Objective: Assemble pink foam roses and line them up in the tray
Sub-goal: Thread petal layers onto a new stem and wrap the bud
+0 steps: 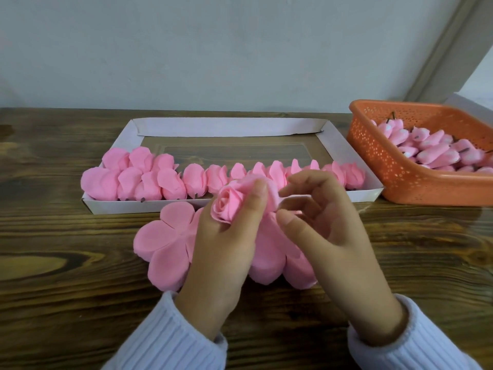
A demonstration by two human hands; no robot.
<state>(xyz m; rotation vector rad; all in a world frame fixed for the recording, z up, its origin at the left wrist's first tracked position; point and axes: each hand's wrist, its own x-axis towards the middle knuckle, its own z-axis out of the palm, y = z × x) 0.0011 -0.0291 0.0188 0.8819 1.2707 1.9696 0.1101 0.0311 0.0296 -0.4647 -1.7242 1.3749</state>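
A pink foam rose [229,204] is gripped by my left hand [226,244], thumb over its outer petal, just in front of the tray. My right hand [322,225] is beside it with fingers curled, the fingertips pinching the rose's outer petal edge. Under both hands lie flat pink petal sheets [162,244] on the table. The white cardboard tray [229,126] holds a row of several finished roses [170,177] along its near side.
An orange perforated basket [400,177] at the right holds several pink rose buds [437,153] with dark stems. The wooden table [66,236] runs to a pale wall behind the tray. The back half of the tray shows its bare floor.
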